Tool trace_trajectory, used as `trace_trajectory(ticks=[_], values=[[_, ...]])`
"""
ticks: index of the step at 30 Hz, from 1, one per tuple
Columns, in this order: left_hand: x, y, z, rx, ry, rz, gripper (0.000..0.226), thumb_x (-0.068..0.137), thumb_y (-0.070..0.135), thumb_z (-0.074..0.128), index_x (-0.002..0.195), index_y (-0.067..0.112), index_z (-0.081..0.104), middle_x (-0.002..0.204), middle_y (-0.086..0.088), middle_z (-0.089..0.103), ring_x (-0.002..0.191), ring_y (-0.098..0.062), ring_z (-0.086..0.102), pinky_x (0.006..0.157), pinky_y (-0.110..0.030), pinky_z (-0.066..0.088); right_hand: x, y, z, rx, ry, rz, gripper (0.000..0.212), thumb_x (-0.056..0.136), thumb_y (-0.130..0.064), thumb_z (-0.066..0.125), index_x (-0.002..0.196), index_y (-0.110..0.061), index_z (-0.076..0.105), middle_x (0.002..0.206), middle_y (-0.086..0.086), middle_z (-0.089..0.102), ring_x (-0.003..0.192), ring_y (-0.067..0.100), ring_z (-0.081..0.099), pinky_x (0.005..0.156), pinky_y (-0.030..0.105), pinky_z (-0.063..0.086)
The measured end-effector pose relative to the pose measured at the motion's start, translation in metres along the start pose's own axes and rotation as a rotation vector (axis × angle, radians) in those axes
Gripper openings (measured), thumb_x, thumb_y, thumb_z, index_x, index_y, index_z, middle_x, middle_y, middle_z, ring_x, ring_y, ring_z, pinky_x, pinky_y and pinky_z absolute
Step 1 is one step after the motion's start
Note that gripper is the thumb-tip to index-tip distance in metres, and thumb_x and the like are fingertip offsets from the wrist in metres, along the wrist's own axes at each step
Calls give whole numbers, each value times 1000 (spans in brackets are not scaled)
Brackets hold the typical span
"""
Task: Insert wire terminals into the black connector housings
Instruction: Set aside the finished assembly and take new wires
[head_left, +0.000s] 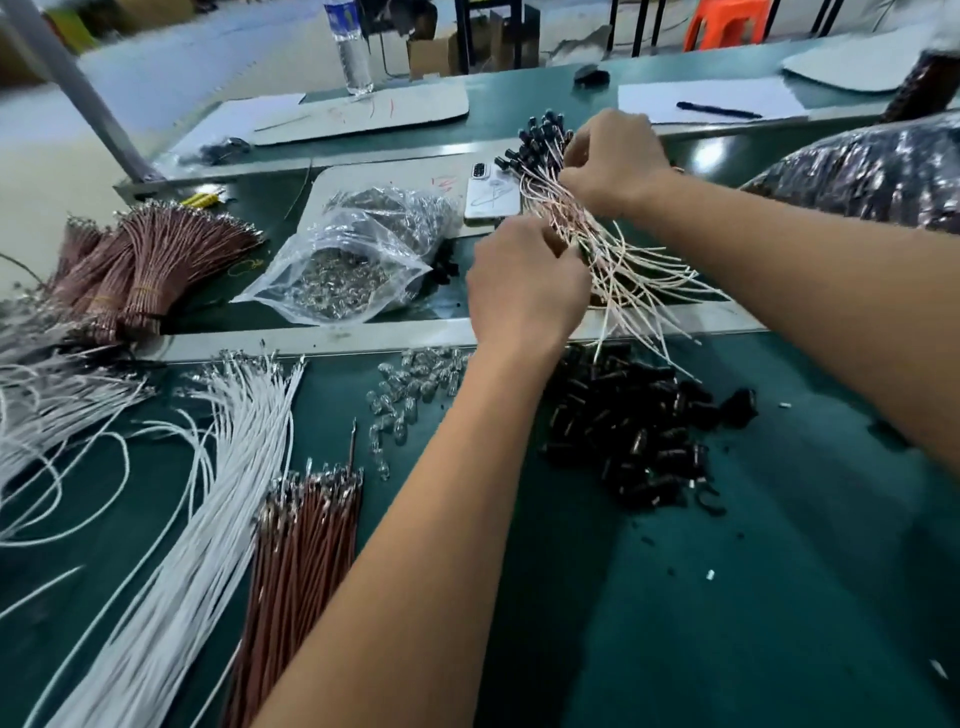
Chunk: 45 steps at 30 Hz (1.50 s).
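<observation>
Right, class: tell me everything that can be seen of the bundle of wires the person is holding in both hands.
The bundle of wires mixes thin white and pinkish-brown strands. Small black connector housings cap its far end, splayed like a bouquet. The near ends fan out loose, curving over the pale strip on the green table. The right hand grips it near the housings; the left hand pinches it lower down. It lies slanted, beside a phone.

This is a workshop where wires get put together. A long green work table (727, 597) holds piles of thin white wires (208, 493) and brown wires (301, 561) near its left edge. A heap of small black plastic plugs (639, 431) lies in the middle, beside a clear plastic bag of shiny metal bits (337, 270).
</observation>
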<state>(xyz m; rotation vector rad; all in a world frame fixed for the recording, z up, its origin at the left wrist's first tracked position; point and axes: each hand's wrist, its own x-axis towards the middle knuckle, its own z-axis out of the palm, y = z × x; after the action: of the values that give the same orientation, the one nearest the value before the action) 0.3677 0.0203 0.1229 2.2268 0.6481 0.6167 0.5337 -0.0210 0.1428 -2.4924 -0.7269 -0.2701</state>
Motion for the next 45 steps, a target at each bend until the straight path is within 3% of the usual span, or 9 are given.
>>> trace_trajectory(ticks=[6, 12, 20, 24, 28, 31, 35, 40, 45], values=[[-52, -32, -36, 113, -136, -86, 16, 86, 30, 72, 90, 16, 78, 89, -7, 75, 89, -26, 70, 83, -36, 57, -101, -40, -35, -95, -287, -295, 16, 92, -21, 72, 97, -10, 82, 89, 6, 76, 84, 19, 67, 83, 30, 54], [-97, -47, -43, 249, -340, -81, 25, 72, 39, 88, 80, 20, 73, 75, 5, 68, 83, -19, 67, 73, -26, 51, -157, -47, -44, -106, -376, -289, 7, 90, -20, 76, 85, -18, 80, 68, -12, 62, 73, 15, 62, 69, 23, 43], [-99, -64, -77, 200, -102, -188, 18, 76, 26, 86, 74, 18, 69, 86, -5, 72, 85, -24, 69, 78, -28, 55, -198, -70, -39, -30, -374, -239, 10, 92, -20, 74, 87, -14, 81, 70, -5, 67, 71, 14, 64, 71, 22, 43], [-92, -88, -123, 213, 198, -246, 12, 77, 17, 78, 74, 21, 67, 79, 2, 68, 86, -22, 67, 69, -24, 42, -236, -122, -8, 115, -709, -157, 28, 96, -24, 72, 74, -8, 74, 64, 5, 75, 52, 14, 69, 47, 22, 53], [-91, -99, -147, 158, 368, -292, 9, 81, 21, 74, 89, 21, 71, 90, 1, 71, 97, -23, 66, 79, -27, 48, -262, -165, 26, 222, -735, -72, 38, 95, -32, 74, 71, -6, 61, 64, 12, 74, 58, 26, 73, 66, 38, 65], [-94, -105, -156, 127, 423, -305, 9, 80, 24, 75, 89, 21, 74, 93, 0, 74, 97, -23, 68, 83, -28, 50, -264, -177, 38, 212, -682, -19, 28, 88, -24, 80, 74, -4, 67, 76, 14, 76, 74, 28, 73, 79, 42, 64], [-95, -107, -162, 50, 443, -340, 8, 77, 24, 77, 84, 23, 74, 84, 5, 73, 89, -20, 69, 85, -32, 56, -259, -172, 37, 500, -743, 167, 14, 89, -1, 73, 76, 2, 68, 65, 14, 69, 42, 20, 57, 46, 28, 49], [-91, -99, -160, -77, 423, -336, 16, 75, 33, 82, 73, 24, 68, 73, 9, 69, 83, -19, 71, 81, -34, 58, -245, -156, 21, 594, -667, 140, 26, 91, -11, 77, 82, 13, 73, 64, 17, 67, 48, 21, 48, 46, 27, 39], [-87, -85, -152, -288, 304, -362, 13, 75, 26, 80, 75, 19, 69, 81, -8, 75, 83, -34, 74, 83, -52, 60, -230, -151, 10, 842, -615, 138, 23, 94, -13, 75, 75, -2, 68, 48, 2, 56, 41, 13, 38, 39, 19, 26]])
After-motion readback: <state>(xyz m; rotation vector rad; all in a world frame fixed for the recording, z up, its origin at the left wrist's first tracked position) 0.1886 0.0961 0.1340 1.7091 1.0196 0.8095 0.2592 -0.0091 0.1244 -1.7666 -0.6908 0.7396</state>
